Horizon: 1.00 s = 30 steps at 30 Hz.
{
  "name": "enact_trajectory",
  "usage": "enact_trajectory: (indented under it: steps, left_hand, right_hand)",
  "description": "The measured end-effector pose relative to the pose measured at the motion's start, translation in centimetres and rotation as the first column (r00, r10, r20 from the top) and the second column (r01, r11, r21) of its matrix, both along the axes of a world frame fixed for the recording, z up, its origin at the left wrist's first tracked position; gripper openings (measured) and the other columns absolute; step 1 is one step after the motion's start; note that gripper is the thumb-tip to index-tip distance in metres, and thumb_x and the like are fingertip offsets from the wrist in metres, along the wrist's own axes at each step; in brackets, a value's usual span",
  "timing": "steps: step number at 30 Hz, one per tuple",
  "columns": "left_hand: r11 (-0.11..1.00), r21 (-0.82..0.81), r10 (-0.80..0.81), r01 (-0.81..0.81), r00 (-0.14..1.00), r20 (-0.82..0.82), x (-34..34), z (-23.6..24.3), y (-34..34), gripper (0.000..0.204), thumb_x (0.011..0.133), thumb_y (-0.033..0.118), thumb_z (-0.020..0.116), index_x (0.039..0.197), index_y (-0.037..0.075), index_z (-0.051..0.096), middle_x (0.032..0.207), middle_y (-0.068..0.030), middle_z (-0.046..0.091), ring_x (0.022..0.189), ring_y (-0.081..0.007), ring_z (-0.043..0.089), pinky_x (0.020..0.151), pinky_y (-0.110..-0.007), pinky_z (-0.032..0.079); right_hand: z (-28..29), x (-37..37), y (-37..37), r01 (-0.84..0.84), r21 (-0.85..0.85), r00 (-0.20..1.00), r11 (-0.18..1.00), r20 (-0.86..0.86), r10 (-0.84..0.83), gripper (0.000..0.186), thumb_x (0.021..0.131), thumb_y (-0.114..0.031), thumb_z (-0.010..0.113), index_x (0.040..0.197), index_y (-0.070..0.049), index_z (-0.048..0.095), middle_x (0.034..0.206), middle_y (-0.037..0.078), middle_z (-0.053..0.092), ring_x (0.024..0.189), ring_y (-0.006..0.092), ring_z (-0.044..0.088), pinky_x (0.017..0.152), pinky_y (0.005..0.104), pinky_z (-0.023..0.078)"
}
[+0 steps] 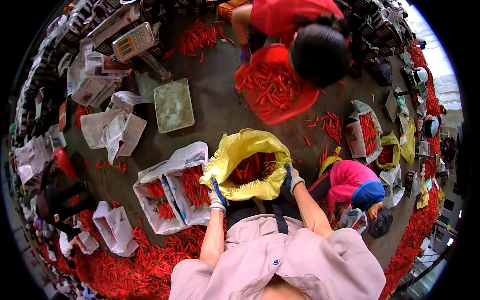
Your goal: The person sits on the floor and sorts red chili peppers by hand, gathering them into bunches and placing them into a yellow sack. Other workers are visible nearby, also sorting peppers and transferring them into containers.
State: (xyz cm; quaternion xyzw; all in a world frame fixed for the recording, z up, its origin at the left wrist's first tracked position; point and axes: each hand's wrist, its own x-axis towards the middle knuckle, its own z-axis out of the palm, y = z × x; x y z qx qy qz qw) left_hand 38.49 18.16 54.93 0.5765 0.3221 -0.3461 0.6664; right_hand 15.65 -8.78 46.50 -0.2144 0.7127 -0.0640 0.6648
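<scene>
Between my two gloved hands stands a yellow woven sack [235, 145], its mouth spread wide and its frayed rim folded outward. Red chili peppers [252, 168] show inside it. My left hand [217, 195], in a white and blue glove, grips the rim at the near left. On the right side of the rim, my right hand [293, 179] is closed on the sack in the same kind of glove. The fingertips of both hands are partly hidden by the sack's edge. Just beyond, a person in red holds a red basin [280, 116] loaded with chili peppers.
Paper-lined crates [175, 220] of chilies stand left of the sack. A platform scale [173, 106] lies farther off. A person in pink [352, 182] bends down close on the right. Loose chilies [150, 262] cover the floor at lower left. Newspaper sheets [114, 127] lie at left.
</scene>
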Motion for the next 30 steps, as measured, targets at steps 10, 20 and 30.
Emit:
enact_trajectory:
  steps: [10, 20, 30]
  left_hand:
    - [0.956, 0.079, -0.293, 0.283, 0.92, 0.259, 1.9, -8.1, 1.2, 0.058, 0.094, 0.046, 0.039, 0.131, 0.001, 0.042, 0.118, -0.0105, 0.058, 0.101, -0.0176, 0.058, 0.086, -0.032, 0.046]
    - [0.98, -0.11, -0.16, 0.164, 0.986, 0.048, 3.2, -4.1, -0.6, 0.059, 0.089, 0.052, 0.047, 0.125, 0.005, 0.05, 0.11, -0.0077, 0.061, 0.094, -0.0199, 0.06, 0.078, -0.034, 0.05]
    - [0.949, -0.279, 0.157, -0.146, 0.988, 0.014, 2.4, -8.7, -1.2, 0.048, 0.093, 0.045, 0.043, 0.12, 0.008, 0.053, 0.112, -0.0066, 0.061, 0.096, -0.0244, 0.06, 0.083, -0.037, 0.049]
  right_hand:
    - [5.2, 2.8, -0.5, 0.198, 0.204, 0.938, 0.959, 0.245, -0.246, 0.029, 0.088, -0.026, 0.055, 0.112, -0.01, 0.055, 0.105, 0.009, 0.062, 0.094, 0.028, 0.059, 0.085, 0.0412, 0.047]
    - [4.6, 0.1, -3.6, 0.252, 0.226, 0.902, 0.941, 0.297, -0.313, 0.029, 0.09, -0.03, 0.05, 0.11, -0.011, 0.058, 0.106, 0.007, 0.064, 0.099, 0.0263, 0.058, 0.092, 0.0386, 0.044]
    - [2.9, -1.3, -5.0, 0.262, 0.123, 0.909, 0.957, 0.301, -0.288, 0.033, 0.089, -0.026, 0.051, 0.116, -0.007, 0.054, 0.114, 0.011, 0.06, 0.103, 0.0286, 0.057, 0.093, 0.0406, 0.045]
